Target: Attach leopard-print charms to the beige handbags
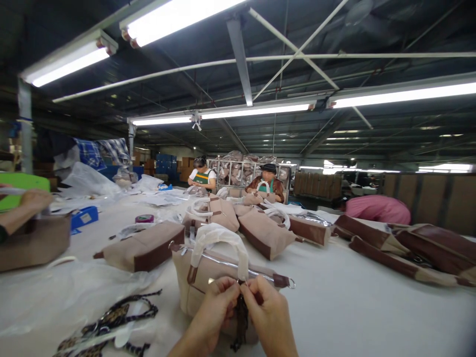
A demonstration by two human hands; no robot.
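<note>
A beige handbag (215, 265) with brown trim stands upright in front of me, its white-wrapped handle (219, 238) raised over a silver zipper. My left hand (215, 310) and my right hand (266, 305) meet at the handle's near base, both closed in a fingertip pinch. Between them hangs a dark tassel (241, 320); its upper end is at my fingertips, partly hidden by them. On the table to the left lie black braided cords (145, 300) with leopard-print pieces.
Several similar bags (145, 245) lie across the white table (353, 307). Brown bags (431, 245) are piled at right. Clear plastic (89, 282) covers the left side, near a blue tape dispenser (85, 216). A co-worker's hand (35, 202) is at far left; other people sit opposite.
</note>
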